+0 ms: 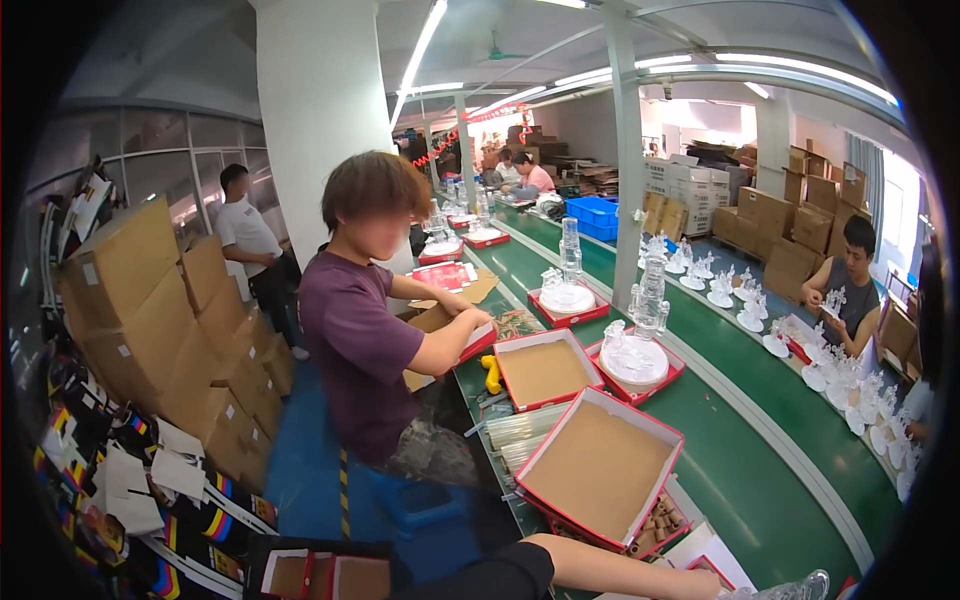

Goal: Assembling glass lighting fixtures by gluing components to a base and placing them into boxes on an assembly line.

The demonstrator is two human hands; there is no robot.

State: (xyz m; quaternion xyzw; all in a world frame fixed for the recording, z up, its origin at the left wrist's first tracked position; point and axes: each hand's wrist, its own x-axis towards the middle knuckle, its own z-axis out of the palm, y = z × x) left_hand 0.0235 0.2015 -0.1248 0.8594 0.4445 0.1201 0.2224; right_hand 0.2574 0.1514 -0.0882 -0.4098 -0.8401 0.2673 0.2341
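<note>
My left arm reaches along the bottom edge; the grip is cut off, can't tell its state. A clear plastic piece lies just beyond it, the open red tray above. Best approach slowly, lift upright. Right hand unseen.

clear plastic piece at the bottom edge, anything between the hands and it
Nothing visible stands between them. The hand lies right beside the clear plastic piece on the green belt. The open red box sits farther back, out of that gap. The frame edge cuts off the hand, so contact cannot be told.
</note>
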